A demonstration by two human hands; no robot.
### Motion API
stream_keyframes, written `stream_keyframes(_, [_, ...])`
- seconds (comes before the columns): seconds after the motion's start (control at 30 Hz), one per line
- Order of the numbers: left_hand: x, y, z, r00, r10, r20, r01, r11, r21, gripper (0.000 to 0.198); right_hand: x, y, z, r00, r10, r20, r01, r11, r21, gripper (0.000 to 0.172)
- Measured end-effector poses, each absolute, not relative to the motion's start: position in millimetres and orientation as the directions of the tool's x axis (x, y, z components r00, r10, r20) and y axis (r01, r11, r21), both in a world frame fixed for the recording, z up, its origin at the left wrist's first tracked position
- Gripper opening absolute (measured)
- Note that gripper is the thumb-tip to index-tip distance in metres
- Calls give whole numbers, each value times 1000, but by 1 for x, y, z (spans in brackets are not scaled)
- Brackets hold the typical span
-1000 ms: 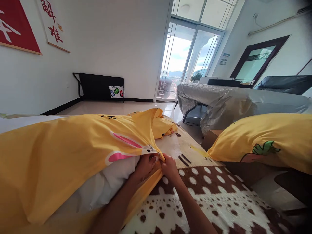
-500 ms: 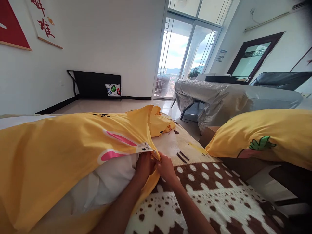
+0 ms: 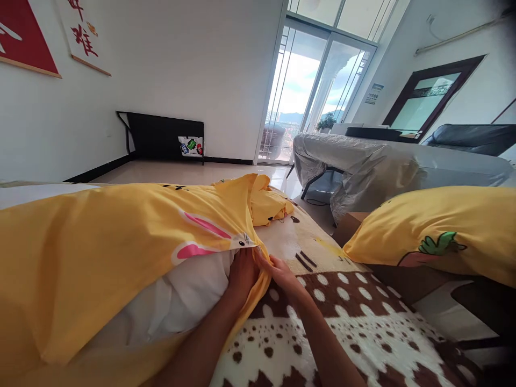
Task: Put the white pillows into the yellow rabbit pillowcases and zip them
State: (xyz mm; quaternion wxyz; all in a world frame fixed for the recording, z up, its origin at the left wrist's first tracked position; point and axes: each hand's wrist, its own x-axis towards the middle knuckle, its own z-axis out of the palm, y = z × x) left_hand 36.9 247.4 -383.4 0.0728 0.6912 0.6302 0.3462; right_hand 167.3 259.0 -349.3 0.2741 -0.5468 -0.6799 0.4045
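Note:
A yellow pillowcase [image 3: 121,236] with a pink-eared rabbit print lies across the left, with a white pillow [image 3: 181,301] showing at its open end. My left hand [image 3: 242,271] is pinched on the edge of the pillowcase opening, right beside the white pillow. My right hand [image 3: 284,277] grips the same yellow edge from the right, its fingers closed on the fabric. Both hands meet at the corner of the opening. All of it rests on a brown and cream spotted blanket [image 3: 346,322].
A second yellow pillow [image 3: 439,231] with a carrot print lies at the right. Behind it stands a table under a grey plastic cover [image 3: 374,166] and a dark sofa [image 3: 471,137]. A black folded table [image 3: 161,137] leans on the far wall beside glass balcony doors [image 3: 306,91].
My hands have stayed at the pillowcase corner with small shifts; the left fingers now sit more over the edge and the right hand lies lower. The view has wobbled slightly.

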Motion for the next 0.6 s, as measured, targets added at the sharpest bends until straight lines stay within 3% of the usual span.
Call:
stream_keyframes(0.07, [35,248,-384,-43,911,410,816,-205,541,41,176,261,-349,-296,949,-112,343,-4,-939,54])
stream_keyframes(0.13, [34,249,-385,-52,909,414,808,-205,552,44,183,263,-351,-294,946,-135,269,-54,-962,46])
stream_keyframes(0.27, [34,249,-387,-79,923,377,816,-157,556,42,187,265,-358,-231,958,-170,362,-78,-929,36])
stream_keyframes(0.4, [34,249,-388,-90,929,358,821,-134,555,47,176,267,-365,-243,952,-188,365,-89,-927,12])
stream_keyframes(0.6, [35,253,-393,-96,929,357,763,-161,626,42,163,270,-370,-239,955,-173,262,-108,-959,7])
